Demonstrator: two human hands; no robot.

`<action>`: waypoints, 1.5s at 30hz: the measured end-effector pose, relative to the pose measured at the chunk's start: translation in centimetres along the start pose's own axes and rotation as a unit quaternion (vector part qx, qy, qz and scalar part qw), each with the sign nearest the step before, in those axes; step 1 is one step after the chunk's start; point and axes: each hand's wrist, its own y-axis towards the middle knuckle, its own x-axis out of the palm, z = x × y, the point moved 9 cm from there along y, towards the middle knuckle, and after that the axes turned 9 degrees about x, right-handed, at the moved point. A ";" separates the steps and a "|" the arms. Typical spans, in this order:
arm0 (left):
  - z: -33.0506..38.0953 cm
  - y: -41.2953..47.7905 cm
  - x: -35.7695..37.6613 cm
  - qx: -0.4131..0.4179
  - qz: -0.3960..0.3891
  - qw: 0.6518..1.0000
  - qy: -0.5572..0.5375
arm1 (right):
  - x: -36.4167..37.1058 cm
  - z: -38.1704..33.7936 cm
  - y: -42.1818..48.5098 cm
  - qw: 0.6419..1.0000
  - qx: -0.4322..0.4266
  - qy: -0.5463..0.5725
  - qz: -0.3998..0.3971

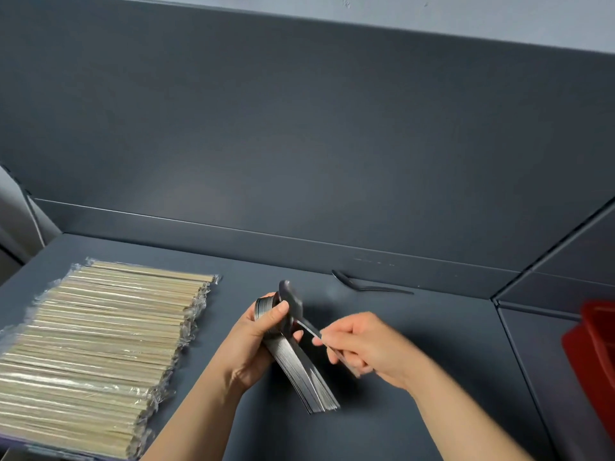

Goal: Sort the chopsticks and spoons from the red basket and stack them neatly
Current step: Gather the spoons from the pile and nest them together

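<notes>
Head view: left hand point(256, 331) curled round the stack of black spoons point(299, 371), thumb pressed on the bowl end, handles fanning down toward me. Right hand point(362, 344) pinches the handle of one more spoon point(290, 297); its bowl, blurred, sits over the top of the stack. Judgement: thin plastic, very light, a little springy, slick piece on piece; nested bowls should lock while handle ends splay. Best hold looks to be the neck just below the bowls, squeezing across the stack. Look: matte black, edges catching grey light, handles layered like cards. Loose spoon point(369, 287) lies on the table point(449, 327) beyond my right hand. Wrapped chopsticks point(100, 344) in a flat row, left of my left hand. Red basket point(595, 354) well right of my right hand, cut by the frame edge
</notes>
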 end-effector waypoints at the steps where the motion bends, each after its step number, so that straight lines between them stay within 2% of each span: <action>1: 0.1 0.0 0.5 0.004 -0.003 1.000 0.002 | 0.3 0.2 -0.1 1.000 0.003 -0.018 0.001; 5: -0.3 0.2 1.3 0.007 0.009 1.000 -0.005 | 0.0 0.3 -0.7 0.997 0.001 -0.083 0.005; 7: -0.4 0.1 1.5 0.010 0.008 1.000 0.010 | -2.2 0.3 -0.5 0.989 -0.009 -0.126 0.071; 8: -0.4 0.2 1.6 0.011 0.008 1.000 0.013 | -4.0 0.1 -0.2 0.981 -0.029 -0.137 0.131; 9: -0.4 0.1 1.8 0.010 0.008 1.000 0.012 | -6.2 -0.2 0.1 0.963 -0.060 -0.158 0.211; 10: -0.5 0.2 1.8 0.009 0.008 1.000 0.009 | -8.4 -0.6 0.3 0.929 -0.087 -0.207 0.294; 11: -0.5 0.2 1.9 0.007 0.009 1.000 0.006 | -9.8 -0.8 0.5 0.892 -0.096 -0.271 0.350; 12: -0.7 0.2 1.9 0.005 0.009 1.000 0.002 | -10.8 -0.6 1.2 0.866 -0.085 -0.327 0.369; 14: -0.8 0.2 2.0 0.003 0.006 1.000 -0.008 | -11.8 0.1 2.8 0.840 -0.047 -0.397 0.366; 17: -0.8 0.2 2.0 0.005 0.010 1.000 -0.001 | -11.7 0.6 4.2 0.804 -0.043 -0.461 0.372; 20: -0.9 0.2 1.7 0.009 0.023 1.000 0.008 | -11.4 0.5 4.3 0.788 -0.034 -0.492 0.370; 21: -1.0 0.1 1.5 0.009 0.030 1.000 0.004 | -11.1 0.3 4.1 0.793 -0.041 -0.489 0.362; 22: -1.1 0.1 1.3 0.008 0.038 0.999 -0.001 | -10.7 0.0 3.5 0.813 -0.059 -0.460 0.353; 25: -1.3 0.2 1.2 0.011 0.051 0.999 -0.015 | -7.9 -0.5 0.8 0.913 -0.108 -0.285 0.270; 27: -1.5 0.2 1.6 0.015 0.039 0.999 -0.012 | -5.2 -0.5 -0.8 0.941 -0.120 -0.249 0.196; 29: -1.8 0.1 2.3 0.016 0.028 0.999 0.001 | -2.8 -0.3 -1.9 0.944 -0.126 -0.270 0.142; 31: -2.1 0.0 2.9 0.011 0.024 1.000 0.009 | -1.9 0.4 -2.6 0.944 -0.129 -0.277 0.121; 35: -2.6 -0.4 4.6 -0.009 -0.018 0.999 0.038 | -1.8 2.1 -4.0 0.969 -0.108 -0.196 0.103; 40: -5.2 -0.7 8.0 -0.038 -0.098 0.986 0.126 | -3.7 5.1 -5.7 0.985 -0.053 -0.065 0.153; 45: -8.8 -1.2 11.6 -0.028 -0.188 0.954 0.232 | -5.8 8.7 -8.2 0.981 -0.008 -0.026 0.194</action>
